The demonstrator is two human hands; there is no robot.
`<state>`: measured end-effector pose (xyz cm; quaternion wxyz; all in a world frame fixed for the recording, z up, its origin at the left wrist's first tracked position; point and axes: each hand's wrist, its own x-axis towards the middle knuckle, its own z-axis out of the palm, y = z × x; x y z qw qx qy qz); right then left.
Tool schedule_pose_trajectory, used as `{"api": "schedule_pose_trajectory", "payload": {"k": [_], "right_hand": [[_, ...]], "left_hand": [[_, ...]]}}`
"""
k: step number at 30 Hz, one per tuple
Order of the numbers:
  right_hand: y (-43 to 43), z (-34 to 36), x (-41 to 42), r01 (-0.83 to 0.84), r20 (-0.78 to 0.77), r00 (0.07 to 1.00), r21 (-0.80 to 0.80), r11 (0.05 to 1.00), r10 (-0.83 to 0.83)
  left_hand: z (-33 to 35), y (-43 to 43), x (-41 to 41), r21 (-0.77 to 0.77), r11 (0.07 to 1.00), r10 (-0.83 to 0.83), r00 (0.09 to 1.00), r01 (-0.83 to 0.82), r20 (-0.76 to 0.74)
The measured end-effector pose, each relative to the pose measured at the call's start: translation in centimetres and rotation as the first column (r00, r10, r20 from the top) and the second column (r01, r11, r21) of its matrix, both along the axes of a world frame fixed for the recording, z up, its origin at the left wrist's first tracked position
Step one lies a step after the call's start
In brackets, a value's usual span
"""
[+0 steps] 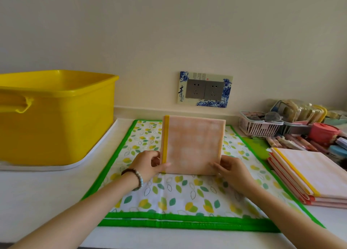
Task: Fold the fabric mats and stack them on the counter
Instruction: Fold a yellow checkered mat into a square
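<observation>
Peach folded mat (193, 145) stands on edge upon the leaf-print mat (169, 192) on the bench (37, 192), left hand (148, 164) and right hand (231, 168) pinching its lower corners. Risk: loosely held layers may spring open during transfer to the stack (308, 175).

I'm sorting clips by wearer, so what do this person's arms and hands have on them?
Both forearms are bare, no sleeves in view. Neither the left hand nor the right hand is gloved. The left wrist carries a dark bead bracelet and beside it a pale bead bracelet with some light blue beads. The right wrist is bare; no rings show.
</observation>
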<state>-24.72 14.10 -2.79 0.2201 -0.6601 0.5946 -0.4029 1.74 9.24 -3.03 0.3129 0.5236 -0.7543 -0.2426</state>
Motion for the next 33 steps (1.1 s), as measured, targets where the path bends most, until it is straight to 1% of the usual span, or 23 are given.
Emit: {"api": "schedule_pose_trajectory", "payload": {"k": [2, 6, 7, 9, 11, 12, 13, 15, 17, 19, 21, 22, 23, 24, 25, 26, 27, 29, 31, 33], "right_hand": [[-0.5, 0.0, 0.3, 0.065, -0.002, 0.998, 0.02, 0.998, -0.065], [-1.5, 0.2, 0.3, 0.163, 0.086, 0.98, 0.16, 0.974, -0.179], [-1.7, 0.3, 0.3, 0.178, 0.085, 0.977, 0.184, 0.967, -0.196], [-2.1, 0.3, 0.4, 0.204, 0.043, 0.975, 0.2, 0.958, -0.217], [-2.5, 0.2, 0.5, 0.219, 0.02, 0.973, 0.206, 0.954, -0.228], [-2.7, 0.2, 0.4, 0.223, 0.009, 0.973, 0.207, 0.952, -0.23], [-2.9, 0.1, 0.4, 0.225, -0.005, 0.973, 0.209, 0.951, -0.23], [-3.1, 0.1, 0.4, 0.231, -0.03, 0.973, 0.207, 0.951, -0.23], [-3.2, 0.1, 0.5, 0.251, -0.053, 0.968, 0.206, 0.946, -0.246], [-3.1, 0.3, 0.6, 0.274, -0.093, 0.961, 0.206, 0.939, -0.26], [-3.0, 0.4, 1.0, 0.3, -0.259, 0.93, 0.133, 0.944, -0.259], [-3.1, 0.3, 1.4, 0.302, -0.341, 0.901, 0.052, 0.952, -0.267], [-3.3, 0.3, 2.0, 0.281, -0.382, 0.882, -0.046, 0.959, -0.277], [-3.5, 0.2, 2.8, 0.244, -0.389, 0.878, -0.133, 0.961, -0.277], [-3.9, 0.3, 3.8, 0.2, -0.392, 0.883, -0.189, 0.961, -0.26], [-4.4, 0.4, 4.9, 0.156, -0.411, 0.883, -0.201, 0.967, -0.228], [-5.1, 0.5, 5.9, 0.119, -0.444, 0.876, -0.177, 0.977, -0.187], [-6.8, 0.4, 7.7, 0.076, -0.526, 0.844, -0.068, 0.995, -0.101], [-8.1, -0.1, 8.8, 0.066, -0.606, 0.795, 0.071, 0.995, -0.01], [-8.8, -0.8, 9.1, 0.054, -0.672, 0.736, 0.174, 0.983, 0.079]], "left_hand": [[-0.1, -0.4, -0.2, -0.016, 1.0, 0.026, 1.0, -0.026, -0.003], [-0.3, -1.3, -0.7, -0.014, 0.997, 0.081, 0.996, -0.08, 0.039], [-0.3, -1.4, -0.8, -0.028, 0.996, 0.089, 0.994, -0.087, 0.065], [-0.2, -1.5, -1.2, -0.062, 0.994, 0.104, 0.975, -0.093, 0.195], [0.3, -1.4, -1.6, -0.121, 0.988, 0.136, 0.914, -0.096, 0.382], [0.5, -1.6, -2.0, -0.143, 0.985, 0.147, 0.889, -0.094, 0.433], [0.5, -2.0, -2.4, -0.147, 0.986, 0.139, 0.881, -0.08, 0.453], [0.2, -2.8, -3.2, -0.079, 0.997, 0.057, 0.894, -0.024, 0.444], [-0.2, -3.4, -3.8, 0.035, 0.999, -0.039, 0.911, 0.027, 0.411], [-0.8, -3.6, -4.1, 0.082, 0.996, -0.072, 0.895, 0.04, 0.441], [-1.4, -3.6, -4.2, 0.071, 0.997, -0.059, 0.858, 0.027, 0.511], [-1.5, -3.6, -4.2, 0.064, 0.998, -0.055, 0.842, 0.024, 0.537], [-1.6, -3.6, -4.2, 0.06, 0.998, -0.054, 0.831, 0.025, 0.554], [-1.6, -3.6, -4.2, 0.059, 0.998, -0.056, 0.826, 0.027, 0.561], [-1.5, -3.6, -4.3, 0.062, 0.998, -0.059, 0.826, 0.029, 0.561], [-1.4, -3.6, -4.3, 0.066, 0.997, -0.062, 0.829, 0.03, 0.555], [-1.4, -3.6, -4.3, 0.067, 0.997, -0.062, 0.833, 0.03, 0.551], [-1.4, -3.7, -4.4, 0.052, 0.998, -0.052, 0.827, 0.028, 0.56], [-1.5, -3.8, -4.4, 0.037, 0.999, -0.043, 0.817, 0.026, 0.575], [-1.7, -4.0, -4.3, 0.036, 0.999, -0.046, 0.819, 0.032, 0.572]]}}
